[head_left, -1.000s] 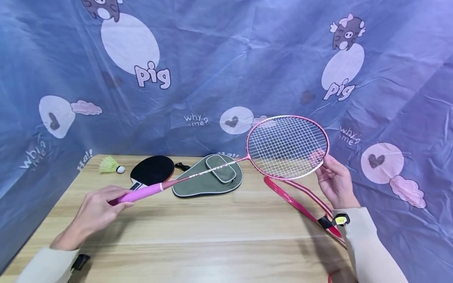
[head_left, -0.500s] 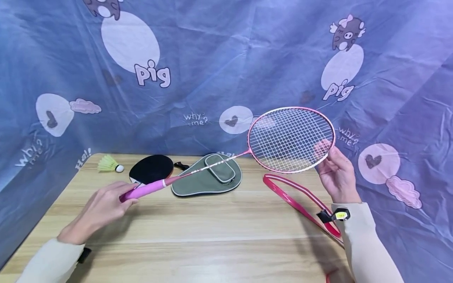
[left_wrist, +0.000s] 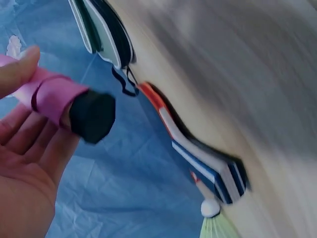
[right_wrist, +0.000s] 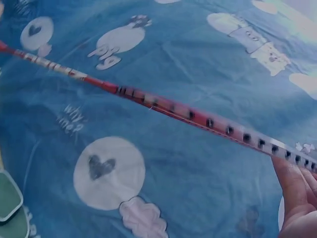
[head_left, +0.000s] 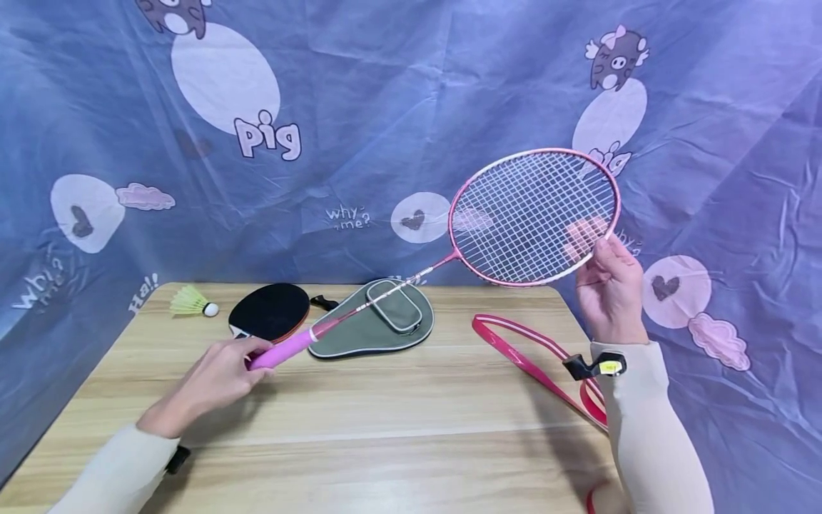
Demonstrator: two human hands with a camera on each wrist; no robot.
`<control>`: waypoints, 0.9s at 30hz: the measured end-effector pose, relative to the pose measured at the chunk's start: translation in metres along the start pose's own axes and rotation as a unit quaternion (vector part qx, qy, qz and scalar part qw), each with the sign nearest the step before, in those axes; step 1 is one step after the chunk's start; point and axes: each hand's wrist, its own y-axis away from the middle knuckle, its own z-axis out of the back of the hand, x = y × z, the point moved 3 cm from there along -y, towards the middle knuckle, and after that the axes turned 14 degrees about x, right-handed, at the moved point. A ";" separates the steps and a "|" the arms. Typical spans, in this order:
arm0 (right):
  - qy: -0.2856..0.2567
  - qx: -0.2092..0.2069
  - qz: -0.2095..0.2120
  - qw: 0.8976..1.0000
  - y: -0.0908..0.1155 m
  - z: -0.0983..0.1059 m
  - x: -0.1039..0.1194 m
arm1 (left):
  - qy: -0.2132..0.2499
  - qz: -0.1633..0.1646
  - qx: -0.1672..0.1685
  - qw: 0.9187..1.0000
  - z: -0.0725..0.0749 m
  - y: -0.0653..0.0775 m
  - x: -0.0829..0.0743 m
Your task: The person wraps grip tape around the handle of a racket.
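A badminton racket with a pink grip and a pink-and-white frame is held up slantwise over the table, its head higher and to the right. My left hand grips the handle near its butt; in the left wrist view the dark end cap sticks out past the thumb. At the head's right side my right hand pinches the rim, with some fingers showing through the strings. The right wrist view shows the frame edge-on, and the right hand at its lower right end.
Along the table's back lie a yellow shuttlecock, a black table tennis bat and a grey-green bat case. A pink strap-like loop lies at right, partly behind the right forearm. Printed blue cloth hangs around the table.
The racket's head has risen and tilted more upward, with my right hand rising along with it. My left hand has moved right and slightly down, still gripping the handle.
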 end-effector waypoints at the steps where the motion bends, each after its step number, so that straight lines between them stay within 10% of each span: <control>1: -0.001 -0.007 0.007 1.000 -0.003 0.000 0.001 | 0.023 0.004 0.012 1.000 -0.002 -0.001 0.000; 7: -0.016 -0.016 0.025 0.999 -0.021 -0.006 0.005 | 0.172 -0.010 0.109 0.979 -0.012 -0.007 -0.003; 13: -0.036 -0.006 0.018 0.999 -0.036 -0.015 0.002 | 0.211 -0.038 0.184 0.959 -0.018 -0.012 -0.007; 27: 0.034 0.044 0.048 0.997 -0.035 -0.065 -0.018 | 0.233 -0.030 0.150 0.960 -0.037 -0.016 -0.035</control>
